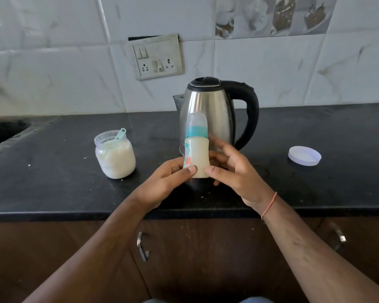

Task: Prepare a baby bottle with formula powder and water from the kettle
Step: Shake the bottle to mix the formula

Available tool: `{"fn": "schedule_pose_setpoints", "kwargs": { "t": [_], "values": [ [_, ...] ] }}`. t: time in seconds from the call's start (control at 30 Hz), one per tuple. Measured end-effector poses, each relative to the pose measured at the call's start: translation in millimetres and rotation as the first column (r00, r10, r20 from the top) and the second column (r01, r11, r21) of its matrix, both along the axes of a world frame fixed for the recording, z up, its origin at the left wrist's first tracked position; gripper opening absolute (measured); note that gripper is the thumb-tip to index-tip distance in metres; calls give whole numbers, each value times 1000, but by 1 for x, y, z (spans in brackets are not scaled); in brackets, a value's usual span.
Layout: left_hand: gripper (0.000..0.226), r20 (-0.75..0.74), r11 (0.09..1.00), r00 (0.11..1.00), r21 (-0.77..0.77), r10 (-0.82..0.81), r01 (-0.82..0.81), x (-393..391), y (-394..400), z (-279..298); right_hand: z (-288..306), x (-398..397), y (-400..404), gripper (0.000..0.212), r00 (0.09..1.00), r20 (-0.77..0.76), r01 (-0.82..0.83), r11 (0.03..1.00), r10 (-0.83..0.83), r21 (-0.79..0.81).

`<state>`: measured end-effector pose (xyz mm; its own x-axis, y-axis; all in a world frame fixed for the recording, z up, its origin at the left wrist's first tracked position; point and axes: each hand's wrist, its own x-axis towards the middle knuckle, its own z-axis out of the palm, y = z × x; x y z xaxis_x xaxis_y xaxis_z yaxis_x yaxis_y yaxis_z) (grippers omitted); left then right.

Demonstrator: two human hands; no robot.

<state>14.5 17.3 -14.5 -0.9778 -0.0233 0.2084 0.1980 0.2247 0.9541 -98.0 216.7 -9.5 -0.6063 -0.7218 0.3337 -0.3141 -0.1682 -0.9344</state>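
While the kettle [208,110] stands just behind, a capped baby bottle [196,154] of milky liquid is held upright between both hands above the counter [315,189]: left hand [164,182] and right hand [234,173] each pinch its base, equally near.

Shiny steel kettle [208,114], matt black handle. Dull dark stone counter [64,182]; translucent plastic bottle [196,154]. Glossy wall tiles [271,68].
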Motion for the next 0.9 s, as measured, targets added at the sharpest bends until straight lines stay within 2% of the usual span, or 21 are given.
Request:
{"fn": "schedule_pose_setpoints", "kwargs": {
  "t": [0.07, 0.13, 0.37, 0.5, 0.57, 0.63, 0.7, 0.83, 0.9],
  "values": [
    [51, 0, 999, 1000, 41, 1, -1, 0, 0, 0, -2, -3, 1, 70, 998, -50, -34, 999, 36, 41],
    [53, 16, 998, 1000, 53, 12, -13, -1, 0, 0, -2, -3, 2, 75, 995, -97, -26, 996, 35, 88],
    [52, 97, 992, 994, 107, 50, -61, 1, 5, 4, -2, 3, -2, 98, 964, -255, 108, 990, -81, 93],
    [54, 149, 981, 988, 180, 46, -73, 2, 10, 6, -2, 7, -3, 102, 892, -422, 209, 976, -163, 66],
    [54, 130, 990, 990, 117, 59, -74, 1, 12, 7, -3, 8, -3, 105, 847, -495, 247, 968, -191, 48],
    [55, 76, 997, 994, -23, 78, -77, 0, 13, 7, -4, 8, -4, 109, 820, -536, 268, 962, -202, 47],
    [60, 51, 991, 993, -88, 110, -106, -1, 14, 9, -3, 9, -5, 115, 815, -551, 256, 965, -178, 66],
    [63, 99, 995, 992, -71, 79, -72, 0, 14, 11, -1, 9, -8, 134, 861, -499, 181, 976, -96, 124],
    [54, 115, 997, 992, -66, 44, -37, 2, 14, 12, 0, 9, -9, 141, 896, -440, 141, 977, -57, 161]
  ]
}}
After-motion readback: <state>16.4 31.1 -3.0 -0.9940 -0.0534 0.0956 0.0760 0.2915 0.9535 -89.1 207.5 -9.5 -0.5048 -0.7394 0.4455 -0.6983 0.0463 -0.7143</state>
